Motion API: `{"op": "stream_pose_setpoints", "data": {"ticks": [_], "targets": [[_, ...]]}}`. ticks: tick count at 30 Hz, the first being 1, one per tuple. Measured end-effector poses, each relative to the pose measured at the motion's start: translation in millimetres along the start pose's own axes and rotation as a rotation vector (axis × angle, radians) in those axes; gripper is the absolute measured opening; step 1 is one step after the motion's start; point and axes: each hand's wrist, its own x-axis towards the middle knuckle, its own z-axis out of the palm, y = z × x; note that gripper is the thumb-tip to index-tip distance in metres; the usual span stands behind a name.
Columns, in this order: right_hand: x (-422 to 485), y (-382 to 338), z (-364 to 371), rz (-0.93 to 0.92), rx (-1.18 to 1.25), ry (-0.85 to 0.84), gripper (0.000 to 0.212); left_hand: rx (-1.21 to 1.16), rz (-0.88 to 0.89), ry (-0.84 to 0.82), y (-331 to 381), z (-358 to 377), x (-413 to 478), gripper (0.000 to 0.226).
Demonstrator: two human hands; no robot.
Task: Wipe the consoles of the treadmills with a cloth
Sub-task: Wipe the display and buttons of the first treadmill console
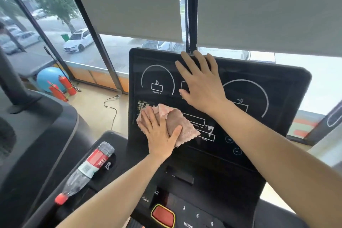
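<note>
At nine o'clock of the view sits the dark grey body of a neighbouring machine [42,135]. Beyond it, toward ten o'clock, a blue exercise ball [48,77] and two red fire extinguishers [67,85] stand on the floor by the window. A white car [78,40] is parked outside. At seven o'clock a clear plastic bottle [87,169] with a red cap and red label lies on its side in the treadmill's side tray, cap pointing toward seven o'clock. A thin black cable [111,106] loops over the floor just left of the console.

The black console [262,122] fills the middle and right of the view, tilted back and printed with white dials and boxes. The person's left hand [159,135] lies flat on a pinkish-brown cloth [178,121]. Its fingers are straight and close together, pointing toward eleven o'clock, and the thumb is spread toward one o'clock. It presses the cloth against the console's lower left part, beside a yellow caution label. The bunched cloth sticks out past the hand at twelve and three o'clock.

The right hand [200,87], at one o'clock from the left hand, rests palm-down on the console's upper middle. Its fingers are straight and spread, with the tips reaching the top edge, and it holds nothing. At six o'clock of the view a red stop button [162,215] with a yellow ring sits below the console, beside number keys. Grey roller blinds [129,2] hang across the top, from eleven to two o'clock.
</note>
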Motion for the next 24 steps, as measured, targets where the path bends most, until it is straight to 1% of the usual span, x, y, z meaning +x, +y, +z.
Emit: {"op": "stream_pose_setpoints", "data": {"ticks": [3, 7, 12, 15, 17, 20, 24], "targets": [[-1.2, -0.8, 1.7, 0.021, 0.009, 0.033, 0.077, 0.022, 0.053, 0.047, -4.2, -28.7, 47.8, 0.087], [0.9, -10.0, 2.4, 0.056, -0.001, 0.042, 0.079, 0.057, 0.157, 0.106, -2.7, -76.5, 123.6, 0.091], [1.3, -10.3, 4.1, 0.053, -0.02, 0.045, 0.081, 0.046, 0.233, 0.18, 0.4, -114.4, 184.1, 0.085], [1.7, -11.3, 4.1, 0.063, -0.018, 0.048, 0.081, -0.054, 0.217, 0.23, 0.3, -118.4, 188.4, 0.079], [1.7, -12.5, 4.5, 0.069, -0.014, 0.051, 0.081, -0.112, 0.177, 0.228, -1.9, -113.9, 180.9, 0.08], [1.3, -13.8, 5.3, 0.077, -0.018, 0.05, 0.082, -0.138, 0.105, 0.173, -14.5, -97.4, 157.2, 0.084], [1.2, -14.5, 6.4, 0.085, -0.01, 0.05, 0.082, -0.131, 0.017, 0.104, -40.3, -65.7, 104.1, 0.087]]}}
